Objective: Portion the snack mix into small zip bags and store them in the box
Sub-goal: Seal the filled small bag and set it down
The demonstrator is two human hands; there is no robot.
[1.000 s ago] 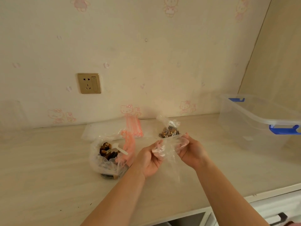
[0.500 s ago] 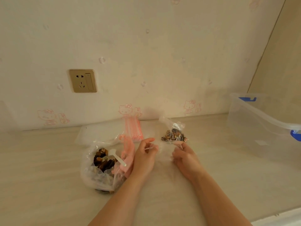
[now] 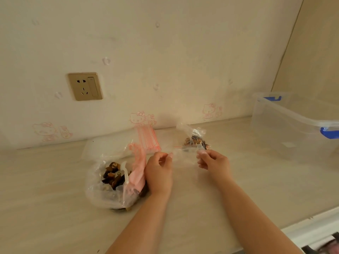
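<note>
My left hand [image 3: 159, 168] and my right hand [image 3: 212, 160] each pinch one end of an empty small zip bag [image 3: 184, 154], stretched flat between them just above the counter. Right behind it stands a small zip bag filled with snack mix [image 3: 195, 139]. To the left sits the big plastic bag of snack mix [image 3: 113, 182], open, with a white spoon [image 3: 125, 173] stuck in it. A stack of unused red-striped zip bags [image 3: 148, 138] lies near the wall. The clear storage box [image 3: 293, 129] with blue latches stands at the right.
The pale wooden counter [image 3: 45, 208] runs to a front edge at lower right. A gold wall socket [image 3: 85, 86] sits on the wallpapered wall behind. A wooden panel rises behind the box at the far right.
My hands have lowered the empty bag from chest height toward the counter and pulled apart, so the bag is now stretched out. The view has shifted left and downward.
</note>
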